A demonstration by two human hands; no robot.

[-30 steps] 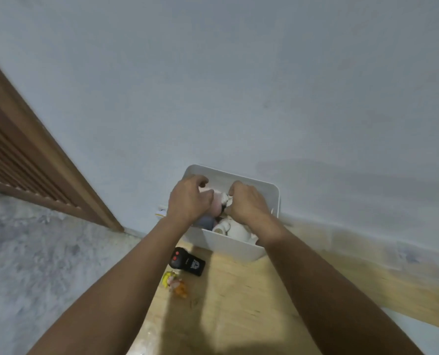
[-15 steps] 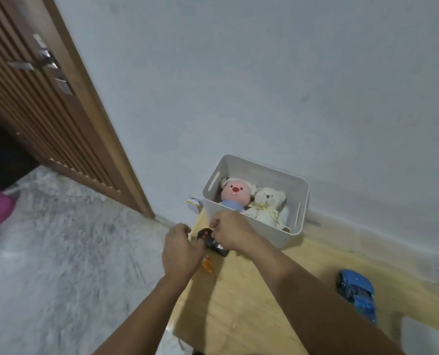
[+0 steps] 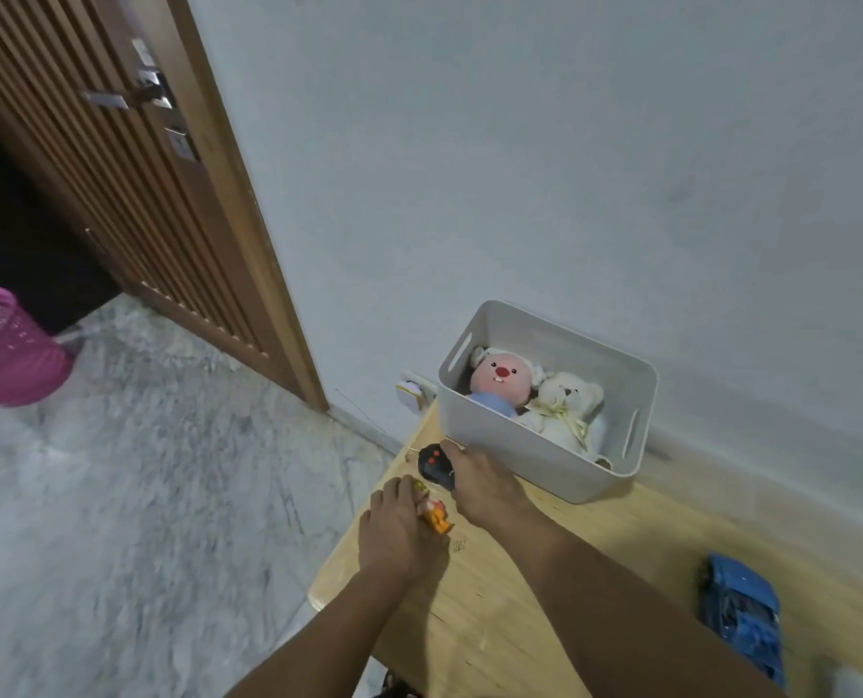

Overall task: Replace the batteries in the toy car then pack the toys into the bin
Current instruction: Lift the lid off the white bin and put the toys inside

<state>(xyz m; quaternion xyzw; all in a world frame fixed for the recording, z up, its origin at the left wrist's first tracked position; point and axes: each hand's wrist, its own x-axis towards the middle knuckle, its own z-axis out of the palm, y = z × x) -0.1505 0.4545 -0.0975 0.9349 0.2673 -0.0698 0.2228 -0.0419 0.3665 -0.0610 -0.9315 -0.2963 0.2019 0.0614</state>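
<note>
**Two small toys to lift, the car yet to be packed**

Just below the middle of the frame, the right hand (image 3: pixel 484 488) lies over a black remote control (image 3: pixel 434 467) with red buttons, its fingers curled round the near end so that it grips it. Just to the lower left, the left hand (image 3: pixel 399 531) closes on a small orange and yellow figure (image 3: pixel 437 518), which shows at the edge of the fingers; how firmly it is pinched I cannot tell. Both things rest on the wooden counter (image 3: pixel 494 607), close to its left edge.

Just beyond the right hand, to the upper right, stands the white bin (image 3: pixel 520 453) against the wall. It already holds a pink plush (image 3: pixel 500 377) and a white teddy bear (image 3: pixel 567 403), leaning together. The blue toy car (image 3: pixel 741 622) lies well apart at the lower right of the frame, on the counter, untouched.

The step in hand looks like lifting both small toys for the bin. Done well, each hand takes a full hold before rising, since the figure sits near the counter's edge and could slip to the marble floor (image 3: pixel 142 496). The free space in the bin seems to be in front of the plushes; lowering the remote there, rather than dropping it, keeps the soft toys settled and leaves room for the car.
</note>
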